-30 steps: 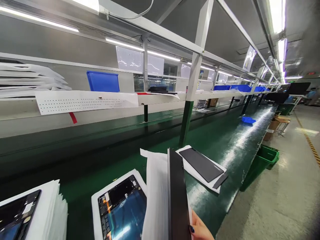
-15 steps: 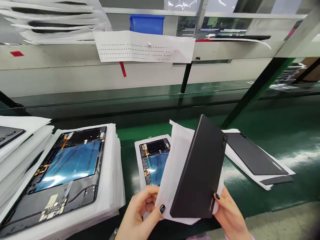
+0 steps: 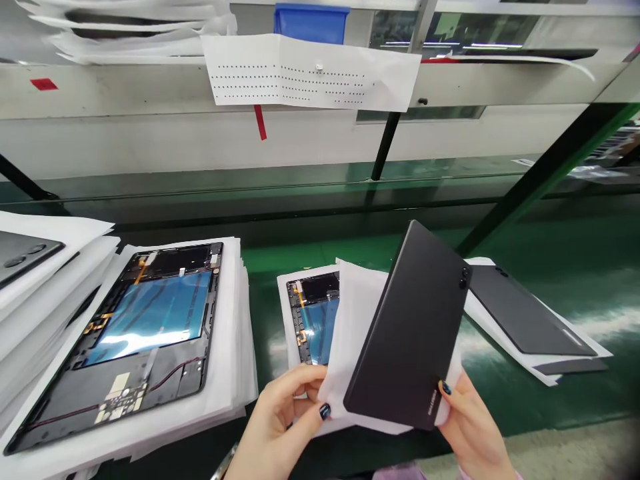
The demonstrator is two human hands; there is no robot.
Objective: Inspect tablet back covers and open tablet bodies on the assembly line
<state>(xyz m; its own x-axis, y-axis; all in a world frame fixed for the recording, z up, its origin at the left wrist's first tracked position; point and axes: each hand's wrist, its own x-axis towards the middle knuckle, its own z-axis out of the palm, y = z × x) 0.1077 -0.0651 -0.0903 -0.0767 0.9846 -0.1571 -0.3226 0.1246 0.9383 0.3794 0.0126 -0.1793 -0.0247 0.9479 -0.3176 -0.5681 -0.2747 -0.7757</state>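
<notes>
My right hand (image 3: 473, 417) grips the lower right edge of a black tablet housing (image 3: 407, 327), thumb on its back, with white paper behind it. The housing is held tilted, its camera lenses at the upper right corner. My left hand (image 3: 290, 417) is closed, pinching the edge of a white paper sheet (image 3: 357, 307) between thumb and fingers, left of the housing. Behind the sheet, partly covered, an open tablet housing (image 3: 313, 317) with a blue battery lies on paper on the bench.
To the left stands a paper-layered stack (image 3: 235, 347) topped by another opened tablet housing (image 3: 150, 333). Beyond it is a second stack (image 3: 45, 333). On the right, a dark back cover (image 3: 525, 310) lies on paper. A blue bin (image 3: 311, 24) and printed sheet (image 3: 310, 73) are at the shelf.
The view has shifted, so the bench things sit slightly farther right. The held housing leans a little more to the right. Both hands keep their grips.
</notes>
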